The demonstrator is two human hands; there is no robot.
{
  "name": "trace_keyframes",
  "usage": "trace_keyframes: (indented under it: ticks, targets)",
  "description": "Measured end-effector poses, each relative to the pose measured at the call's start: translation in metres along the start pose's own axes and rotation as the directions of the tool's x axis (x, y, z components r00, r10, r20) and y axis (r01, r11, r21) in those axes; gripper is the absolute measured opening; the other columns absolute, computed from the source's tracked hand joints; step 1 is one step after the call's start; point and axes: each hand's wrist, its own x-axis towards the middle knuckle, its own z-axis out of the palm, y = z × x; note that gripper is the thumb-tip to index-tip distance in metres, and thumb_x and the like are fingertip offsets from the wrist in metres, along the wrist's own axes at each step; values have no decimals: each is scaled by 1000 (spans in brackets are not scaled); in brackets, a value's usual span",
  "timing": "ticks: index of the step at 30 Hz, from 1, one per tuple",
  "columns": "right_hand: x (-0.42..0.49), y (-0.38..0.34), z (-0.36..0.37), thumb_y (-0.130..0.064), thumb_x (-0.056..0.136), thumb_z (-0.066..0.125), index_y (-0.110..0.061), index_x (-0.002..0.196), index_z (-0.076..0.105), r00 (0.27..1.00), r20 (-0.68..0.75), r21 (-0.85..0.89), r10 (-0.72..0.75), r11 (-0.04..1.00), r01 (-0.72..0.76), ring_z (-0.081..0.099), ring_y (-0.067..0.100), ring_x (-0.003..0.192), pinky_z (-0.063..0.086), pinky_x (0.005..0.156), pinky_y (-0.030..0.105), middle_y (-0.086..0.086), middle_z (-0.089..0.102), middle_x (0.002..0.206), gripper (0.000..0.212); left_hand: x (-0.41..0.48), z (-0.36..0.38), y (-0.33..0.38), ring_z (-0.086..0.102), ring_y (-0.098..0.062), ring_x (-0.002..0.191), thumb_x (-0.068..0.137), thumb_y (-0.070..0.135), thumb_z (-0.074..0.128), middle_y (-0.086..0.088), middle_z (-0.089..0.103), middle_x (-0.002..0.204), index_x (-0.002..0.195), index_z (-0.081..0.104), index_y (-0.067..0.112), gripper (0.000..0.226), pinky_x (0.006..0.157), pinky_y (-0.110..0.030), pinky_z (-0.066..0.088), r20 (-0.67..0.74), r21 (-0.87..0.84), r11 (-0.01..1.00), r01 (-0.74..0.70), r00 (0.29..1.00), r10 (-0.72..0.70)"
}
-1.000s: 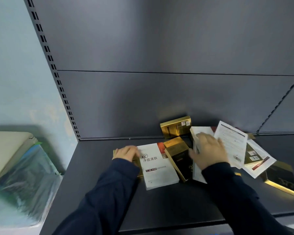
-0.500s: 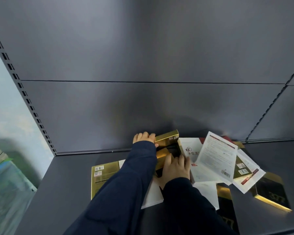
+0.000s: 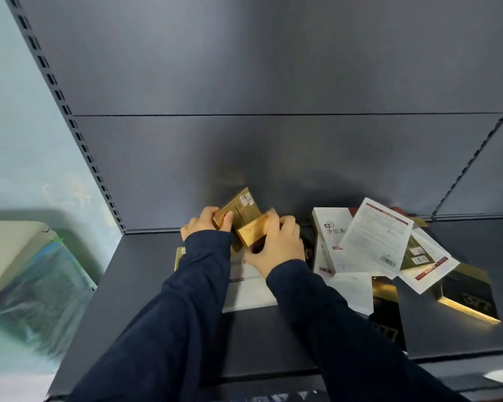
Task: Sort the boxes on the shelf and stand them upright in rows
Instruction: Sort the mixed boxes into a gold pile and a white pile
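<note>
My left hand [image 3: 204, 227] grips a gold box [image 3: 238, 206] that is lifted and tilted near the shelf's back panel. My right hand [image 3: 276, 247] holds a second gold and dark box [image 3: 251, 234] right beside it, the two boxes touching. Under my arms lie a flat gold box [image 3: 180, 256] and a white box [image 3: 249, 288]. To the right sits a loose heap: white boxes with red print [image 3: 330, 236], a white box showing a barcode [image 3: 375, 239], and black and gold boxes [image 3: 468, 294] lying flat on the dark shelf [image 3: 134, 285].
The grey back panel [image 3: 273, 158] rises behind the boxes. A slotted upright [image 3: 79, 134] marks the shelf's left end, another [image 3: 474, 163] stands at the right. Left of the shelf is a pale wall and a plastic-wrapped bundle [image 3: 32, 288].
My left hand has lifted the gold box off the back of the shelf and tilted it. My right hand has taken up the gold and dark box and raised it beside the first.
</note>
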Motion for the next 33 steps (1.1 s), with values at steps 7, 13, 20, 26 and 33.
trace_keyframes:
  ticks: [7,13,20,26,33]
  targets:
    - [-23,-48,17,-69,68,61,-24,138,24,983,145,80,109,989,-121,33,32,129,41,101,46,14,30,140,91,-38,-41,-93,60,-31,94,80,48,44,-7,66,93,82,49,35,14,93,-42,50,-8,-312,836,452,878,-479]
    - [-30,-72,34,-73,69,58,-23,141,27,933,289,106,213,962,-252,30,33,130,42,97,46,14,30,141,93,-77,-54,-124,57,-31,96,77,48,45,-9,63,96,89,52,25,27,93,-41,47,127,-112,819,562,826,-550]
    - [-31,-92,44,-74,67,60,-23,141,25,919,336,78,205,967,-244,33,32,126,40,94,43,12,33,135,97,-55,-50,-91,58,-27,110,90,48,48,-11,62,109,115,55,8,48,86,-33,41,327,86,836,541,778,-537]
    - [-8,-103,48,-57,78,66,-12,142,25,884,421,121,203,953,-277,44,33,126,44,95,42,16,39,140,88,-22,-33,-103,56,-27,76,73,30,64,-14,56,81,105,54,7,40,83,-41,54,411,-248,683,687,713,-568]
    - [-4,-113,62,-32,90,58,-15,151,9,854,498,157,149,953,-258,48,33,126,41,101,40,14,47,139,80,-17,-26,-104,61,-35,104,79,48,65,-15,60,104,123,46,12,61,98,-45,47,397,-409,674,615,785,-475]
